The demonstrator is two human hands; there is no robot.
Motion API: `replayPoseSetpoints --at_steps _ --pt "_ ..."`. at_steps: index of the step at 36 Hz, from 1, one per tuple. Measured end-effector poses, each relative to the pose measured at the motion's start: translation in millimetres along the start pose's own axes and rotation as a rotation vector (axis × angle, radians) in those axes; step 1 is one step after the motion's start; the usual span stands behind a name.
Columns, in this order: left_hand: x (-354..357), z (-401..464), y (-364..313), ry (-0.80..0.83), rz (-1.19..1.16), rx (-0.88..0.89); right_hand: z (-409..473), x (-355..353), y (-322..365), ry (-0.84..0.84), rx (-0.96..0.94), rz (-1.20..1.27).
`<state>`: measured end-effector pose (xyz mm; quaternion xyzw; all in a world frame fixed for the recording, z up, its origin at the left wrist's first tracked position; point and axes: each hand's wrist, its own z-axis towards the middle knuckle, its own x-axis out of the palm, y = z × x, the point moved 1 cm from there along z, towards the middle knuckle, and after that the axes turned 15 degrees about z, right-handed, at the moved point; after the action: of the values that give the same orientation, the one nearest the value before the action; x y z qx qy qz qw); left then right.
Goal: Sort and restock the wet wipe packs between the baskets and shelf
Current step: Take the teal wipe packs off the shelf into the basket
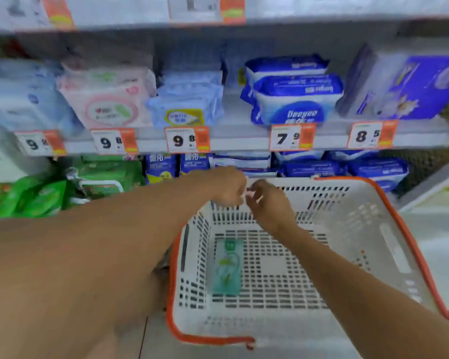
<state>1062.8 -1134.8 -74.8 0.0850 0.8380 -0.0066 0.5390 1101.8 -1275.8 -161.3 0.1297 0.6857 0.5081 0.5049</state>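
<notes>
A: Up at the far rim of the white basket (389, 203) now: left hand (228, 187) and right hand (268, 203), knuckle to knuckle, nearly touching, just in front of the shelf (239, 138)

B: Holding anything?

A: Hard to say. Left fingers curled tight into the palm, fist-like. Right fingers (254, 200) bent and slightly apart. Maybe a small scrap pinched between the two hands, maybe nothing; too blurred to call

B: And the wipes?

A: One green pack (227, 266) flat on the basket floor, in the left half, alone down there. Well below both hands and back toward the body

B: Lying which way?

A: Long axis near-to-far, pointing at the shelf, roughly parallel with the basket's left wall. Short ends toward body and shelf, long edges to left and right

B: Nearer hand?

A: Left, by the look of it, almost straight above the pack's far end in this view. Right hand further off to the side, forearm slanting across the basket's right half, clear of the pack

B: So probably a drop and a pull back for the left, fingers across the narrow width?

A: Likely, yes, with a pinch across the long edges. Perhaps bound for the green stock (44, 198) low on the left of the shelf, though only a guess from the matching colour
</notes>
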Motion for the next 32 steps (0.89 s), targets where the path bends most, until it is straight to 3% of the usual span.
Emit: replayPoseSetpoints --at_steps 2,3,6,9,16,20,25,32 --pt "63 -5 -6 0.311 0.101 -0.023 -26 45 -45 0.56 0.206 -0.152" --pt "86 -9 -9 0.444 0.179 -0.017 -38 65 -58 0.726 0.26 -0.174" --pt "122 -18 -16 0.675 0.285 0.008 -58 104 -73 0.907 0.241 -0.354" --pt "126 -20 -15 0.633 0.217 -0.004 -64 124 -76 0.924 0.126 -0.526" --pt "115 -9 -10 0.592 0.062 -0.061 -76 144 -90 0.86 0.345 -0.556" --pt "119 -1 -15 0.624 0.007 -0.063 -78 139 -96 0.803 0.326 -0.638" --pt "111 6 -28 0.617 -0.081 -0.043 -66 103 -110 0.579 0.479 -0.295" --pt "102 4 -33 0.573 -0.107 -0.033 -63 44 -130 0.611 0.748 0.323"
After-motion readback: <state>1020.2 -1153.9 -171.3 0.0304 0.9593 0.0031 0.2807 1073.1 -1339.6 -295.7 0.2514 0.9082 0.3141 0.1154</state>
